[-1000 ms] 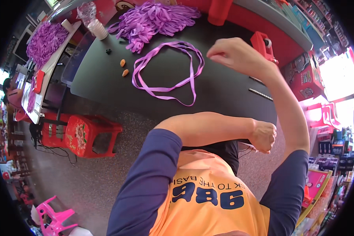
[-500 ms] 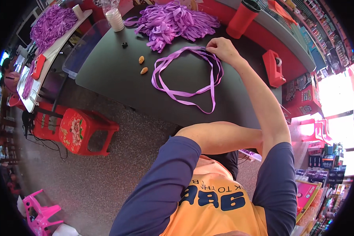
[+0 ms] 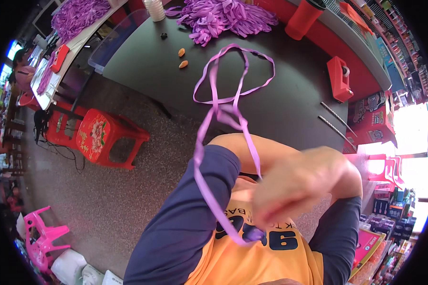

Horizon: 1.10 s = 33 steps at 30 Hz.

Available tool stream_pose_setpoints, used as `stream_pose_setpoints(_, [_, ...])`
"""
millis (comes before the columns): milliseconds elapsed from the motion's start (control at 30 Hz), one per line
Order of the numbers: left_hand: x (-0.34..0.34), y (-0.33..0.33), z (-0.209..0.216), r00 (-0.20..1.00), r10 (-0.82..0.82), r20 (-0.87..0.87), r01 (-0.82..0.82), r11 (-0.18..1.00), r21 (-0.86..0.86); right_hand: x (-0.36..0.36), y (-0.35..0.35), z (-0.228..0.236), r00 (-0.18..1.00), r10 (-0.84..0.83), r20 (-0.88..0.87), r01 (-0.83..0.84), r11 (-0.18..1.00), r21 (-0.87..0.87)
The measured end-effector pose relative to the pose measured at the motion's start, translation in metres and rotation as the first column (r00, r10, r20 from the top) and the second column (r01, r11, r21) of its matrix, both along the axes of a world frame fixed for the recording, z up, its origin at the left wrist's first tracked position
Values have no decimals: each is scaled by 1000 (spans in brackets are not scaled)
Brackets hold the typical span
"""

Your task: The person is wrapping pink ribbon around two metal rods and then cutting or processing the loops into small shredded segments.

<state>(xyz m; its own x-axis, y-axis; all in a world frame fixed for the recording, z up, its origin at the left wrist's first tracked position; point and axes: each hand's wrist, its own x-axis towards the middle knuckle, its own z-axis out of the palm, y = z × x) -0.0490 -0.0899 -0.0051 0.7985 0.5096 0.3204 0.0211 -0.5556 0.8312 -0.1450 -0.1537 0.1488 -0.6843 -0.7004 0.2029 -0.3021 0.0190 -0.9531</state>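
Note:
My right hand (image 3: 302,183) is raised over my shirt front, smeared by motion, its fingers bent downward. A loop of narrow purple ribbon (image 3: 207,187) is drawn up with it, one strand running into the hand and a bend hanging beside the fingertips. The rest of the ribbon lies in loose loops on the dark table. My left forearm (image 3: 252,147) crosses to the right along the table's near edge, and its hand is hidden behind my right hand and arm. A big heap of purple ribbons (image 3: 228,19) sits at the table's far side.
Two brown nuggets (image 3: 182,58) and a small black piece (image 3: 163,36) rest left of the loops. A red tape dispenser (image 3: 339,78), a red tumbler (image 3: 304,20) and two thin twisted rods (image 3: 336,126) are on the right. A red stool (image 3: 97,135) stands left.
My right hand has come from the table's far side back toward my chest, lifting part of the ribbon loop. The view has shifted, and the two rods now show at the right.

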Motion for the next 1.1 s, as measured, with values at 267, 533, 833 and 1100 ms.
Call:
stream_pose_setpoints(267, [-48, -67, 9, 804, 551, -224, -277, 680, 679, 125, 71, 3, 996, 83, 43, -66, 949, -307])
stream_pose_setpoints(533, [-93, -151, -68, 781, 599, 176, -48, 339, -940, 291, 110, -44, 829, -559, 26, 420, 590, -689])
stream_pose_setpoints(833, [-131, -200, -75, 79, 859, 507, 374, 446, -813, 334, 79, -72, 820, -572, -20, 354, 534, -768])
stream_pose_setpoints(1100, [-179, -192, 51, 658, 747, 90, -486, 513, -707, 394, 29, -91, 427, -875, 228, 495, 15, -869])
